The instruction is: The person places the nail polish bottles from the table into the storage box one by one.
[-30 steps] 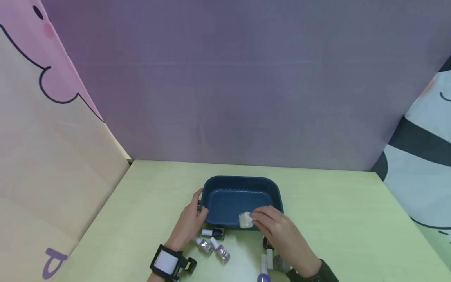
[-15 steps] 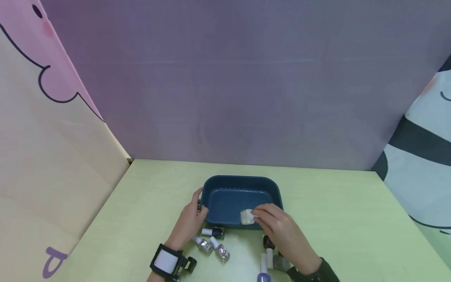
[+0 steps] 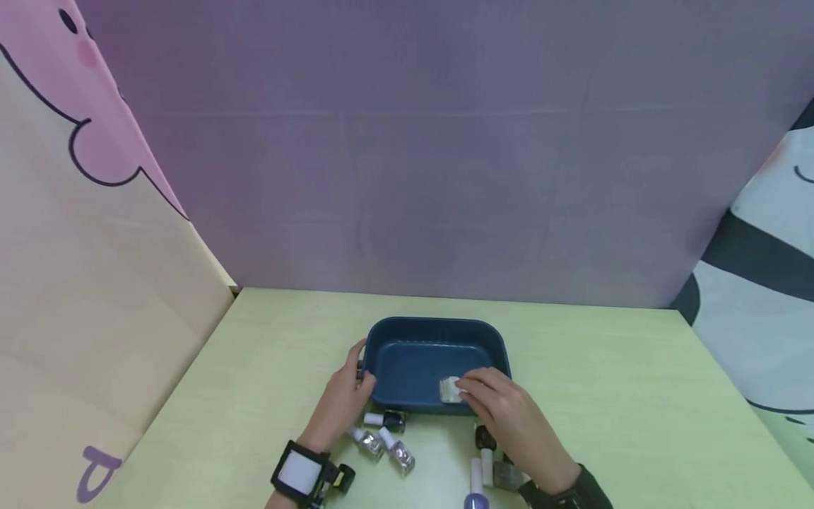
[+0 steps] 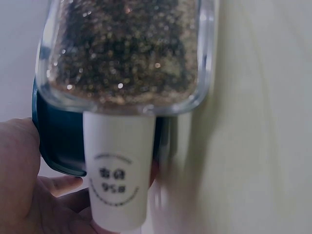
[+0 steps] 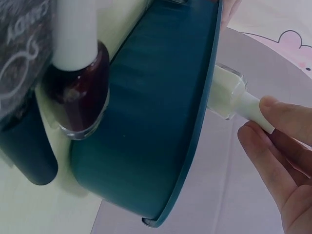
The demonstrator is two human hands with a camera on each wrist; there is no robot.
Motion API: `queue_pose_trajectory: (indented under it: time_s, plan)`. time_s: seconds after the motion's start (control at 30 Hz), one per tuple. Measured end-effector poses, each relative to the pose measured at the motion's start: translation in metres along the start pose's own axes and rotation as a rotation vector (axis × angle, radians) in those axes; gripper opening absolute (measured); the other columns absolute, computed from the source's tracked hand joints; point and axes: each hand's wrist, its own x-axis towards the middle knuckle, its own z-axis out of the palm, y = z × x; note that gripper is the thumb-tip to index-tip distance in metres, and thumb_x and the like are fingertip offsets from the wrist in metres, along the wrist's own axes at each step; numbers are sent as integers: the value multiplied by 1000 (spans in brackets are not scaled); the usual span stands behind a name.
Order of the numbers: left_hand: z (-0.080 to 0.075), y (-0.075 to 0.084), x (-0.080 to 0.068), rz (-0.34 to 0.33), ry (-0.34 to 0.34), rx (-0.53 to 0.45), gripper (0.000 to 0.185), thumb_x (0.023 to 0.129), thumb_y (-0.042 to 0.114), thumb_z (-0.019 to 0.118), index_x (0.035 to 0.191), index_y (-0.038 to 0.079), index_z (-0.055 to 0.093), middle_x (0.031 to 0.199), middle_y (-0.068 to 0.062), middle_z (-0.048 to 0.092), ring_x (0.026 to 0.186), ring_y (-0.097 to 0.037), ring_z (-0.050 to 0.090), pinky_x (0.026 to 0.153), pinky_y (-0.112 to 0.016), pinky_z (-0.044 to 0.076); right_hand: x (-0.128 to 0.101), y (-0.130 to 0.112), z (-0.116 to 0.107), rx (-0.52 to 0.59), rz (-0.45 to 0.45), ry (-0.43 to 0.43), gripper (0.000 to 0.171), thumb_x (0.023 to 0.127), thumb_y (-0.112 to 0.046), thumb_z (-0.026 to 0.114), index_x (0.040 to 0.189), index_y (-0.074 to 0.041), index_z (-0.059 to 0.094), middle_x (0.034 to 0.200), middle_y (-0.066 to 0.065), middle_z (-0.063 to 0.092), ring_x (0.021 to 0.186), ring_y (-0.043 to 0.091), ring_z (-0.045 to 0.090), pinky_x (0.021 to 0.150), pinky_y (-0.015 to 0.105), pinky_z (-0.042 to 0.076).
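Seen from the head camera, a dark blue tray [image 3: 439, 332] sits on a pale green table [image 3: 604, 382]. The right hand [image 3: 502, 410] pinches a pale nail polish bottle [image 3: 450, 389] by its cap, over the tray's near rim. Only the right wrist view shows the bottle's milky glass [image 5: 226, 92] just touching the rim, and a dark red bottle [image 5: 80, 92] lying against the tray's outer wall. The left hand [image 3: 340, 399] curls its fingers round the tray's left near corner. The left wrist view is filled by a blurred glitter bottle [image 4: 124, 53]. More bottles lie near the wrists, partly hidden by the right hand.
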Motion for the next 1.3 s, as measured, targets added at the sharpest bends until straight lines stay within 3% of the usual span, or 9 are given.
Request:
queue_pose_trajectory:
  time_s: [1.3]
  plan:
    - [0, 2, 0, 3, -6, -2, 63, 98, 15, 51, 156, 14, 27, 117, -16, 65, 69, -12, 55, 54, -28, 44, -8, 13, 14, -9, 68, -116, 22, 79, -5, 81, 100, -11, 76, 96, -4, 66, 90, 9, 60, 74, 18, 52]
